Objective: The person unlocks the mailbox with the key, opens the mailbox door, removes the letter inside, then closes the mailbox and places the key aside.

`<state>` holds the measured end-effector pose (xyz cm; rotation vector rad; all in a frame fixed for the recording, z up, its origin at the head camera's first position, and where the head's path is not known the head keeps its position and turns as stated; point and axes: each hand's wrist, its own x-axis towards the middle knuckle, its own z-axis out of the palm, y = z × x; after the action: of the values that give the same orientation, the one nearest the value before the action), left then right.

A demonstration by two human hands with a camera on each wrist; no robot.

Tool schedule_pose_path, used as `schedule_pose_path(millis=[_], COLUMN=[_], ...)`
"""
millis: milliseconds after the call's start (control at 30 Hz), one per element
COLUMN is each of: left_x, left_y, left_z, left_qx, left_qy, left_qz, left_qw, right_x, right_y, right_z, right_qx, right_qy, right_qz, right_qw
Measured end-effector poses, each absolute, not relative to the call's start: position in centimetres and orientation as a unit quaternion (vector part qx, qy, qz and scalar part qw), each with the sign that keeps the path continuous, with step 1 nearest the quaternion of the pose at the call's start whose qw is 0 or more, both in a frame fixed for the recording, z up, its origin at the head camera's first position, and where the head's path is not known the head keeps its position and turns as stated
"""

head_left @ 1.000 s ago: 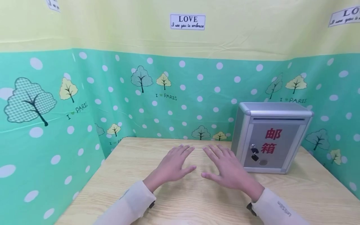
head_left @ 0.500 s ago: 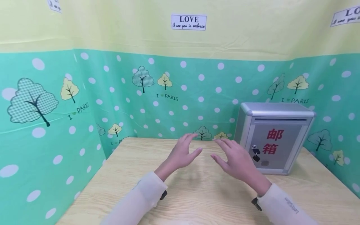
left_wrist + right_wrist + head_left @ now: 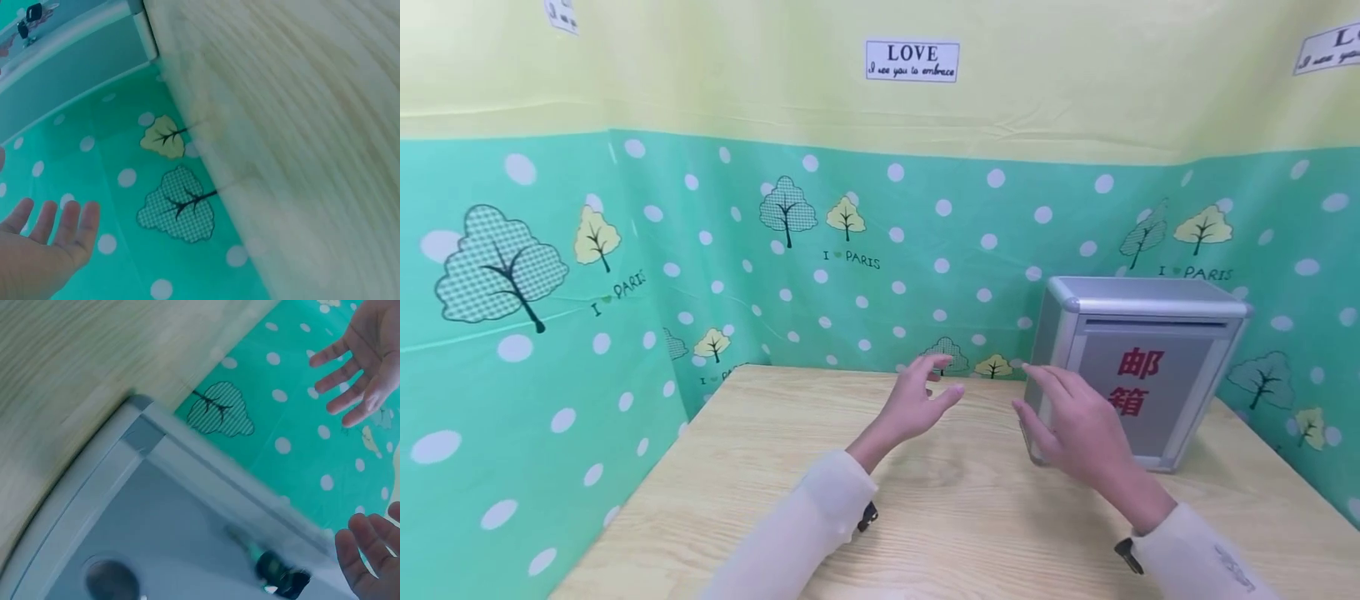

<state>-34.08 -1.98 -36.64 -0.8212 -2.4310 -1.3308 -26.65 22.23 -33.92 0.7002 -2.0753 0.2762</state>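
Observation:
A silver-grey metal mailbox (image 3: 1157, 350) with a slot and red characters stands upright at the back right of the table. My right hand (image 3: 1078, 425) is raised before its left side with fingers spread, covering its lock in the head view. Keys (image 3: 281, 575) hang at that lock in the right wrist view, near my right fingers. To the left, my left hand (image 3: 913, 404) hovers above the table, fingers slightly bent. Nothing is held in either palm; they face each other with a gap between.
The wooden table (image 3: 737, 467) carries the mailbox. Behind it and along both sides hangs a green and yellow curtain (image 3: 850, 308) printed with trees and dots. A round disc (image 3: 112, 578) sits low on the mailbox door.
Both hands have moved to the right and their fingers have bent a little more. The right hand has come in front of the mailbox's left part. The mailbox stays in its place.

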Motion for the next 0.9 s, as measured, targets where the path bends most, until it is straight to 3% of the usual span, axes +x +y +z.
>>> schedule_pose_path(millis=[333, 633, 900], left_x=[-34.4, -34.6, -34.7], left_y=[0.8, 3.8, 5.9], left_z=[-37.6, -38.0, -37.4], left_qx=[-0.280, -0.284, -0.299], left_qy=[-0.828, -0.821, -0.815], left_qz=[-0.475, -0.493, -0.493], left_qw=[0.096, 0.049, 0.051], right_x=[-26.9, -26.7, -26.9], right_y=[25.7, 29.7, 33.0], right_z=[-34.6, -35.7, -36.2], right_qx=[0.287, 0.234, 0.182], right_qy=[-0.802, -0.831, -0.848], right_qz=[0.136, 0.119, 0.087], right_qw=[0.506, 0.491, 0.490])
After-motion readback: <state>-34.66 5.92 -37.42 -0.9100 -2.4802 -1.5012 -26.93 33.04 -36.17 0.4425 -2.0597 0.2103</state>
